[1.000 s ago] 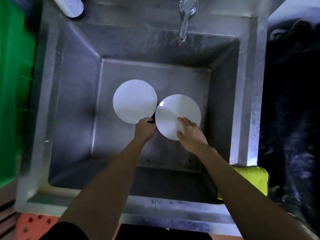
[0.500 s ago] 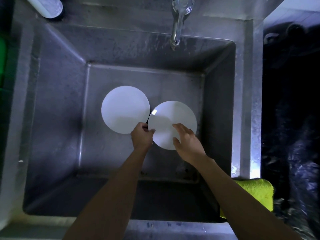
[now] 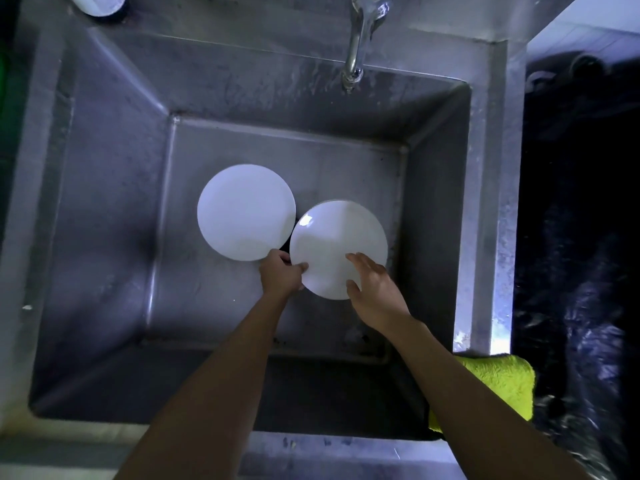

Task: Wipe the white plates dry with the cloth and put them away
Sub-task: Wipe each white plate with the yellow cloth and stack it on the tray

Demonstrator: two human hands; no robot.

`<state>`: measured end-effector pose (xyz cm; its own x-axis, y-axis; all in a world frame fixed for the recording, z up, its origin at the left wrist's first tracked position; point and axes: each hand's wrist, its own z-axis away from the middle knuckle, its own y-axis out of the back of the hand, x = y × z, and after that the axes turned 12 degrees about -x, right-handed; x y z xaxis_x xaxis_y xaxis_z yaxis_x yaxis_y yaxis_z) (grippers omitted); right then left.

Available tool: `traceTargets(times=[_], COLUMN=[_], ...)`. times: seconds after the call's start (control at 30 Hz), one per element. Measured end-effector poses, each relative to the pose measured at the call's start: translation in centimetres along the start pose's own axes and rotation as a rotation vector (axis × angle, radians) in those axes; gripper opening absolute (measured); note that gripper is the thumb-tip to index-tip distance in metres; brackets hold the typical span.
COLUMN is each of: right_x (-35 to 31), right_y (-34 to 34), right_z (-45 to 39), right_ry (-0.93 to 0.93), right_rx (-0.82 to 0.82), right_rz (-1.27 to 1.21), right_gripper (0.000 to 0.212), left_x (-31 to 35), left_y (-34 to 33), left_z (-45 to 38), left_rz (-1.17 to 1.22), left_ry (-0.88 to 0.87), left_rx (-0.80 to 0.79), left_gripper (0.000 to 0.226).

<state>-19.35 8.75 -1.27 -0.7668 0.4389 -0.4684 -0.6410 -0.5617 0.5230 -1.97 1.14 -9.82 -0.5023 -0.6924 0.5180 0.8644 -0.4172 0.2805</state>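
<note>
Reaching down into the steel sink point(image 3: 104, 237), both hands meet on the right-hand plate point(image 3: 332, 244), which sits at about four o'clock from the other plate point(image 3: 246, 212); the two rims look to touch or nearly so. The left hand point(image 3: 280, 276) has its fingers curled round that plate's near-left edge, thumb on top. The right hand point(image 3: 372, 289) lies on the near-right rim with fingers fairly straight and spread, the thumb pressed at the edge; whether anything is tucked under the rim cannot be told. The plate appears slightly tilted, its far-left edge catching a glint of light.

The step in hand looks like picking up the first plate, so the task is barely begun: neither plate is wiped or put away. The yellow-green cloth point(image 3: 498, 386) hangs at the sink's near-right corner, roughly five o'clock from the held plate and well apart from both hands. The next move likely calls for lifting the plate out with a firm grip, since it may be wet and slippery, then freeing the right hand to fetch the cloth. The tap point(image 3: 358, 39) stands at twelve o'clock.
</note>
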Motion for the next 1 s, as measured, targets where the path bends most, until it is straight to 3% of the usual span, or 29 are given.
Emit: traceTargets(times=[0.23,0.4,0.67,1.0], right_x=[-0.3,-1.0,-2.3,-1.7], right_y=[0.1,0.4,0.8,1.1], right_z=[1.7,3.0,5.7,12.9], right_ry=[-0.011,0.005,0.007,0.009], right_rx=[0.018,0.008,-0.011,0.173], right_rz=[0.003,0.005,0.032,0.141], right_gripper=[0.054,0.052,0.048,0.043], left_x=[-0.1,0.1,1.3,4.3], left_y=[0.5,1.4,3.3,5.0], left_z=[2.1,3.6,8.3,15.6], left_rz=[0.101,0.172,0.295,0.416], left_ry=[-0.017,0.034,-0.067,-0.118], left_rx=[-0.084,-0.128,-0.212,-0.217], left_gripper=[0.023,0.035,0.056,0.057])
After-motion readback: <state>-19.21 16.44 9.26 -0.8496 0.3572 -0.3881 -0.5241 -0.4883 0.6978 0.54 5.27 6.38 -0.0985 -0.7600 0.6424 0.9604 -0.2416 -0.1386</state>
